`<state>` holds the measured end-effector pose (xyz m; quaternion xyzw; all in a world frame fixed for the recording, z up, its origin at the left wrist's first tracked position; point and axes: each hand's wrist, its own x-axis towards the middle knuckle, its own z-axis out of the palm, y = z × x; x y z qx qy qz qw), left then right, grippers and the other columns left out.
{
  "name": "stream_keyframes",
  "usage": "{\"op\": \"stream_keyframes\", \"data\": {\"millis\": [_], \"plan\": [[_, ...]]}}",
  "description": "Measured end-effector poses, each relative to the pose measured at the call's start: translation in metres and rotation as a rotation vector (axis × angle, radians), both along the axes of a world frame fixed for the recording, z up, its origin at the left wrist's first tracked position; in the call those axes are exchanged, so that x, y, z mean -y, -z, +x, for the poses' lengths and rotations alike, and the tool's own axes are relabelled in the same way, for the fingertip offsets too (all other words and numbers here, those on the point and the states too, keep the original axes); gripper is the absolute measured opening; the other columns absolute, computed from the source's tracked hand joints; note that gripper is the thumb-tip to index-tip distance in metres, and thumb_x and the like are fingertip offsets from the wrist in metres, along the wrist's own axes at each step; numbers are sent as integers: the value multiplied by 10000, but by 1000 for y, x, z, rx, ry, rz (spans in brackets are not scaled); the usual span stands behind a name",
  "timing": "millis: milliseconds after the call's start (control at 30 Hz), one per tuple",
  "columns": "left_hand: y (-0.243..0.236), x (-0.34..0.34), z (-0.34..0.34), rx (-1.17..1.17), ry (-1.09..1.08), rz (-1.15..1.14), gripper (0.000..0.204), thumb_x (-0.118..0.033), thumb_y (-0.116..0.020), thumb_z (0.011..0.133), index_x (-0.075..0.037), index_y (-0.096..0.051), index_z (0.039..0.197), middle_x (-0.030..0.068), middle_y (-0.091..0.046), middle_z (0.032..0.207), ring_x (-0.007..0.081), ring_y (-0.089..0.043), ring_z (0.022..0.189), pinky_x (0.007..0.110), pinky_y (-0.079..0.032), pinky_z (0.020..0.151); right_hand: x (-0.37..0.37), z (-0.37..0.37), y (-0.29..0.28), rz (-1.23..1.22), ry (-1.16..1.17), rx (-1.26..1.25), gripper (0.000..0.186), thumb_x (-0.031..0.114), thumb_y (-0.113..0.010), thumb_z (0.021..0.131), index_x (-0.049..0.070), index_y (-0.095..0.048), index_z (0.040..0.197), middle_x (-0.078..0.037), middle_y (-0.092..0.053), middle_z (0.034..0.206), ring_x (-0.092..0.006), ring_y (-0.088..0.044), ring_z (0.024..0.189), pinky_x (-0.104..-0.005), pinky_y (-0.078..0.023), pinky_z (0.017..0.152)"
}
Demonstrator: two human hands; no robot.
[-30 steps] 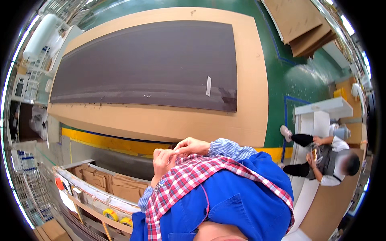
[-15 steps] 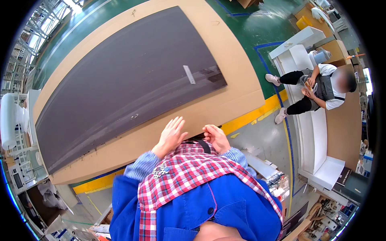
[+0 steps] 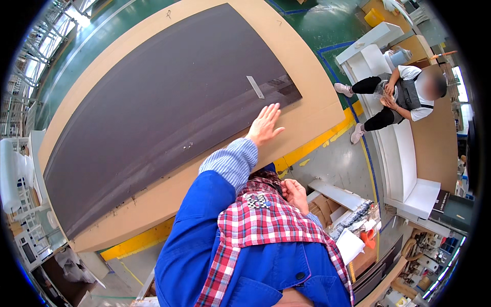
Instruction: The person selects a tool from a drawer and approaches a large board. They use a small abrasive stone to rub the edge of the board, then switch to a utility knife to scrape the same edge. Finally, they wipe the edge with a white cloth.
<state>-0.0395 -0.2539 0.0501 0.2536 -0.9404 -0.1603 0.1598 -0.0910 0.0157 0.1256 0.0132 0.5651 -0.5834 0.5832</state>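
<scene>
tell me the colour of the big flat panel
The panel is dark greyish brown; the head view shows it best.

Blue jacket (image 3: 186, 250) with a dark button (image 3: 300, 276); red-and-white plaid apron (image 3: 276, 225), checkered patch (image 3: 257, 201); blue-and-white cuffs (image 3: 231, 162).

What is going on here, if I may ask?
The left hand is open over the near edge of a dark panel, close to a thin pale strip; contact is unclear. The right hand is curled beside the checked apron. The panel lies on cardboard. A co-worker sits at right.
</scene>
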Motion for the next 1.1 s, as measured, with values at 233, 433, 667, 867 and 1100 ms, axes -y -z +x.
{"op": "stream_keyframes", "data": {"millis": [233,433,667,867,1100], "plan": [[-37,-15,213,161,-500,111,705,-446,-619,842,-100,-386,1410,149,-219,1531,336,-161,1427,491,-124,1155,22,11,-3,-61,-108,36,123,132,-622,915,35,-620,990,-42,-675,914,-57,-579,692,-187,-483,617],[-29,-40,501,350,-1503,65,854,-640,-401,894,-28,-243,1468,165,-78,1566,311,-60,1448,534,2,1134,39,22,-2,-58,-188,46,130,153,-638,908,50,-618,984,-31,-671,916,-51,-569,678,-182,-470,609],[-34,-28,322,261,-805,-18,691,-493,-488,908,-50,-359,1422,136,-220,1539,331,-146,1433,544,-37,1143,53,30,-12,-34,-305,1,148,158,-649,898,48,-625,996,-20,-668,900,-44,-564,682,-178,-461,617],[-36,-28,148,69,60,55,704,-492,-481,910,6,-370,1395,116,-242,1530,245,-218,1417,427,-119,1171,47,33,-24,-88,-337,-154,181,140,-663,878,35,-632,1022,-25,-667,879,-67,-586,711,-199,-470,649],[-29,34,100,246,333,-66,695,-496,-445,929,2,-356,1405,102,-219,1537,225,-175,1428,405,-116,1180,23,20,-8,-89,31,-34,146,74,-624,893,28,-605,1030,-61,-659,911,-79,-581,710,-213,-488,649]]}}
